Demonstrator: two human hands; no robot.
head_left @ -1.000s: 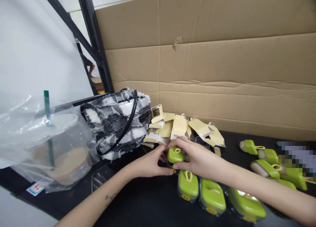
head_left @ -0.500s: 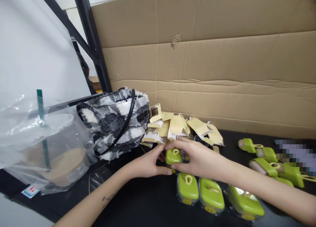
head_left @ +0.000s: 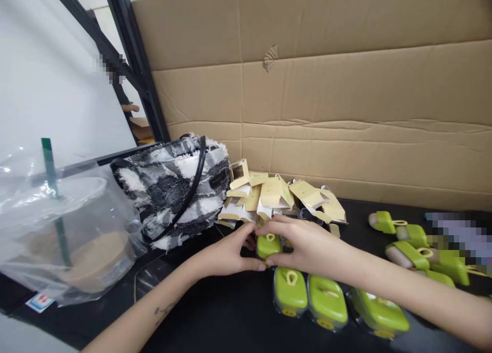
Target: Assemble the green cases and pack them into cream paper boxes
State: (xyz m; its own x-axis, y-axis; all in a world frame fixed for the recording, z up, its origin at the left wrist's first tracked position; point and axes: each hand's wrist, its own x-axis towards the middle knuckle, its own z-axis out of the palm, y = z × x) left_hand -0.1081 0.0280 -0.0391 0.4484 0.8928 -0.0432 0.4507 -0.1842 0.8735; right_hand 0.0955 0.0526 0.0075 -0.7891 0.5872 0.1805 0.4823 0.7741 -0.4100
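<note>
In the head view, the left hand [head_left: 229, 251] and right hand [head_left: 303, 245] pinch a small green packaged item [head_left: 268, 244] between curled fingertips on the black table [head_left: 215, 317], just before a pile of yellow cardboard inserts [head_left: 277, 196]. Three similar green packs [head_left: 326, 304] lie just beside it, seemingly in clear plastic shells. A black-and-white fuzzy bag [head_left: 172, 189] sits to the left.

Site: small packing workshop | bench: black table [head_left: 238, 317] | backdrop: flattened cardboard sheet [head_left: 326, 86] standing behind table | stock: heap of folded card boxes [head_left: 277, 196] at foot of cardboard; row of packed green items [head_left: 326, 304] in front of heap; unpacked green items [head_left: 415, 240] right of heap | frame: black metal rack [head_left: 130, 61] left of cardboard
</note>
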